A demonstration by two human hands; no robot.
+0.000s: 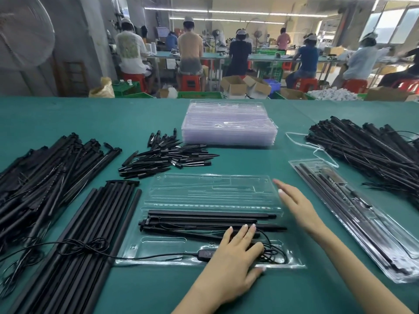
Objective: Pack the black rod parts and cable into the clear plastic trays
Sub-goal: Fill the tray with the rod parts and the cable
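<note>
Flat on the near half of an open clear tray (158, 251) lies the left hand (235, 257), fingers straight and spread, pressing on the black rods (204, 219) and the coiled cable (275, 252) seated there; it grips nothing. From the tray's near edge the cable runs out toward 9 o'clock through its inline switch (207, 254) and across a row of long plain rods (90, 234) on the green worktop (113, 123). At 2 o'clock from that hand, the right hand (294, 205) hovers with fingers straight and relaxed over the tray's right end, holding nothing (whether it touches the plastic I cannot tell). Toward 12 o'clock sits a stack of empty trays (229, 123), with short black spikes (167, 157) at 11. One packed, closed tray (353, 214) lies at 3 o'clock, beside a heap of rod assemblies (367, 152).
</note>
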